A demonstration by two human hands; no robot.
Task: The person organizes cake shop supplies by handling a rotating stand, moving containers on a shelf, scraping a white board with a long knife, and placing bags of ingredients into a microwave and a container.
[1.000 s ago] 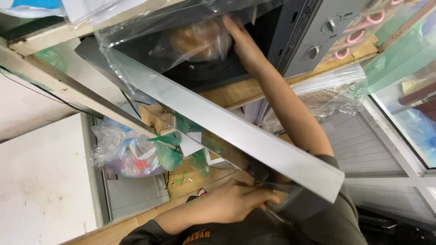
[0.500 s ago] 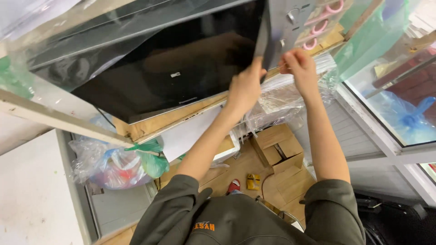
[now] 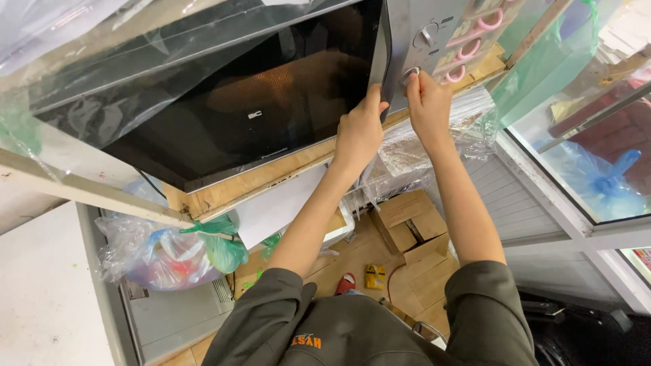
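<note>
From the head camera, looking down, a microwave oven sits on a wooden shelf, its dark glass door closed or very nearly so and partly draped in clear plastic film. The left hand rests against the right edge of that door, fingers curled over the rim where the door meets the silver control panel; it grips the door edge with a narrow, bent hand. The right hand is just beside it, touching the lower knob on the control panel, fingertips pinched together around it; a second knob stands above, untouched. Pink rings hang just to the right of the panel. Both forearms rise bare from dark olive sleeves at the bottom of the frame. Beneath the shelf, a clear plastic bag filled with coloured items lies at the left with a green bag knotted beside it, and folded cardboard boxes lie on the floor between the arms. To the right, a window with a pale frame shows a blue bag behind its glass.
</note>
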